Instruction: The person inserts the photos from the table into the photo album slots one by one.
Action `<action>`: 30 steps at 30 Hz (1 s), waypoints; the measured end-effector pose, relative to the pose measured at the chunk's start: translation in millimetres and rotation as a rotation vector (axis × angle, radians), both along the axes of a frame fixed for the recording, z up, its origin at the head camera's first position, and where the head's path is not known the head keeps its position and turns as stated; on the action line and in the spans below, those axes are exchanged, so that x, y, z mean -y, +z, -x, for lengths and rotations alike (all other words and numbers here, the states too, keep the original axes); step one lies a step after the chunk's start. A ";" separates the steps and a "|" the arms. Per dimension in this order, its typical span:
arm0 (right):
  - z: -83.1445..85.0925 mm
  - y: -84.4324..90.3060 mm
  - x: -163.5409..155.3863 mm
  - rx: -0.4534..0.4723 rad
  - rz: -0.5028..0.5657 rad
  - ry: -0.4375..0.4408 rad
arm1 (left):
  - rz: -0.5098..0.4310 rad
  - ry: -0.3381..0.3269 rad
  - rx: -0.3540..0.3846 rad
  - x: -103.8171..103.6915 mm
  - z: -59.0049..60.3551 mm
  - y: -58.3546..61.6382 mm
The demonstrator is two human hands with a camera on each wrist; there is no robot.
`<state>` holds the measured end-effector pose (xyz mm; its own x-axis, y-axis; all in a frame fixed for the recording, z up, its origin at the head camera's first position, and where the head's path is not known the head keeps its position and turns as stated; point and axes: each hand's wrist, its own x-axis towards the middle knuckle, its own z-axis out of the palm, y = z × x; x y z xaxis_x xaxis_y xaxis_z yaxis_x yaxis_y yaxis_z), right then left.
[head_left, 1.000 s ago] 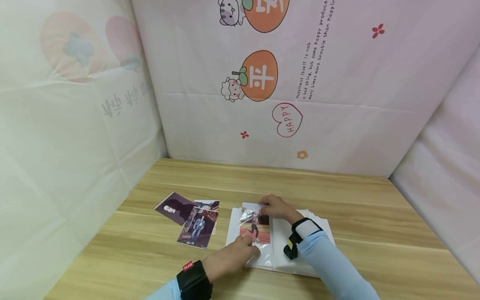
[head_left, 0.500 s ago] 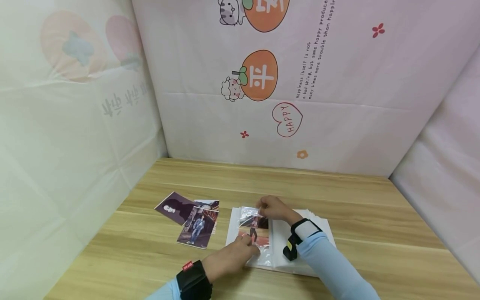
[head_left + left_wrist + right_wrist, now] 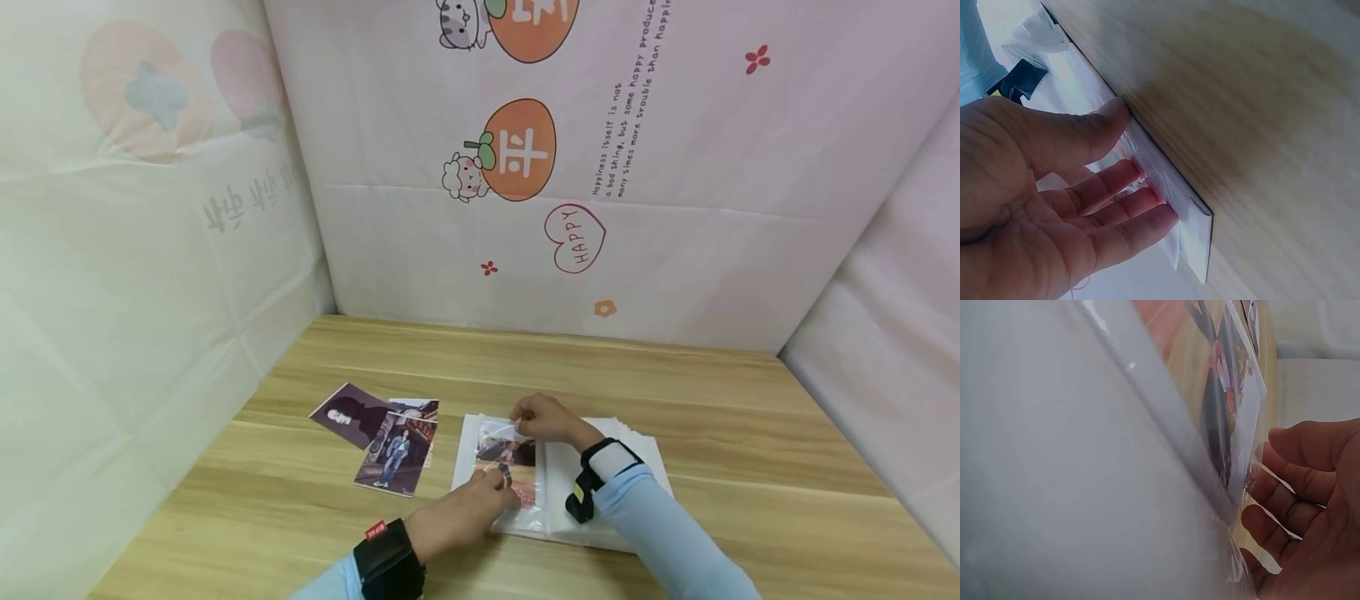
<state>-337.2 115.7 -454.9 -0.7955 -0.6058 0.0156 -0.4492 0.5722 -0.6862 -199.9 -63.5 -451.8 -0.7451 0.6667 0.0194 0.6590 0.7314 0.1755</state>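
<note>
A white photo album (image 3: 561, 493) lies open on the wooden table (image 3: 750, 467). A colour photo (image 3: 508, 465) sits partly inside a clear sleeve on its left page. My left hand (image 3: 468, 510) rests flat on the lower part of that sleeve, and its straight fingers (image 3: 1116, 194) press the page near the album's edge (image 3: 1194, 228). My right hand (image 3: 542, 418) pinches the top of the clear sleeve (image 3: 1252, 481) just above the photo (image 3: 1235, 400). Its fingers (image 3: 1297, 487) curl behind the film.
Three loose photos (image 3: 393, 454) lie overlapped on the table left of the album, the farthest one dark purple (image 3: 348, 414). Printed cloth walls (image 3: 525, 208) close in the table at the back and on both sides.
The photo has slid down deeper into the sleeve, and its white top edge no longer sticks out. My right hand has moved slightly down and left with it. The left hand stays put.
</note>
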 end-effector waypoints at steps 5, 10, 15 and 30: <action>-0.7 0.9 -0.6 -0.007 -0.001 -0.002 | -0.007 -0.004 0.002 -0.5 0.1 -0.5; 0.2 4.6 -3.2 -0.034 -0.019 0.024 | -0.003 -0.012 -0.007 -0.6 0.5 -0.5; -3.9 16.2 -7.0 -0.047 -0.077 0.044 | 0.012 -0.009 -0.006 0.2 1.0 -0.4; -49.6 29.6 -44.5 -0.097 -0.299 0.139 | -0.008 -0.010 0.053 2.7 2.5 0.7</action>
